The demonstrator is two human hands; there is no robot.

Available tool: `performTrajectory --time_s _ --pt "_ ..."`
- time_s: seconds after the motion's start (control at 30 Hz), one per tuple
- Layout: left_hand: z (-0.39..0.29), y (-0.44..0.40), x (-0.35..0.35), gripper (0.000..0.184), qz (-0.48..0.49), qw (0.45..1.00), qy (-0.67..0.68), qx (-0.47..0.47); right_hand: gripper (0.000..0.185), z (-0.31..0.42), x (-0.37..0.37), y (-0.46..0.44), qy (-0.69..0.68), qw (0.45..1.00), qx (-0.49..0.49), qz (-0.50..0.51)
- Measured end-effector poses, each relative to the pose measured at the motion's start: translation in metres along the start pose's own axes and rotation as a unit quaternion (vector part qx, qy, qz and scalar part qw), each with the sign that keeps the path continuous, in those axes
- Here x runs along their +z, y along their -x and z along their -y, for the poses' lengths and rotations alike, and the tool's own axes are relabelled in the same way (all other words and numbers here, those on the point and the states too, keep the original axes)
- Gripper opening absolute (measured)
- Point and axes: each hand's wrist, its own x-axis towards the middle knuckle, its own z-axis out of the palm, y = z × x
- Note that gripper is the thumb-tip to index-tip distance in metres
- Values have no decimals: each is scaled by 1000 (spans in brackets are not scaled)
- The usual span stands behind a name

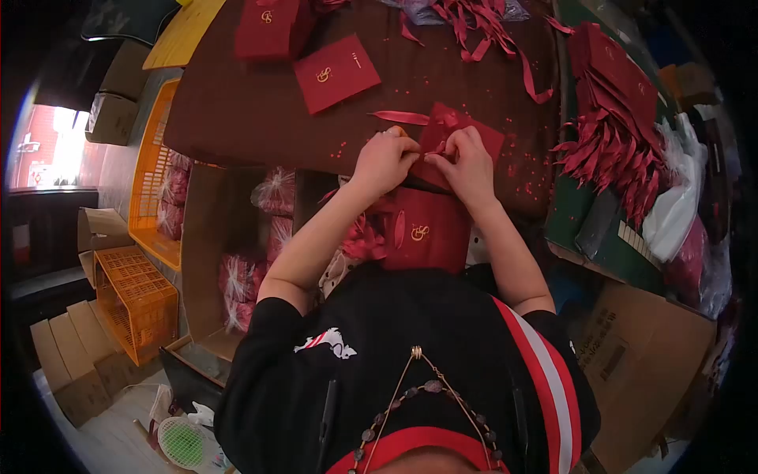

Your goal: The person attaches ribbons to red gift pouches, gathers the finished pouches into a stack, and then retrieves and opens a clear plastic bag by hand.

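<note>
Red bag flat at the brown table's near edge | my left hand and right hand pinching it, by ribbon or paper I can't tell | loose ribbon beyond left fingers | risk: uneven tug creasing it or dragging it off

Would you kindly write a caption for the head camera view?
Left hand and right hand work over a ribboned red packet on a brown cloth, with loose red ribbons beyond.
</note>
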Motion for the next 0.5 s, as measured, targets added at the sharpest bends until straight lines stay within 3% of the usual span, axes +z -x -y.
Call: performTrajectory --time_s 0.07,0.23,0.37,0.5 --pt "-5 3 5 19 -70 990 -112 55 42 0 0 2 -1 1000 1 4" --pt "14 7 -7 13 -68 955 -253 137 43 -2 -7 5 -19 1000 3 13" --pt "75 25 -65 10 -142 955 -258 43 42 -3 -12 3 -28 1000 3 14" --pt "71 49 -69 14 -121 950 -287 -3 41 -1 -8 3 -29 999 10 23"
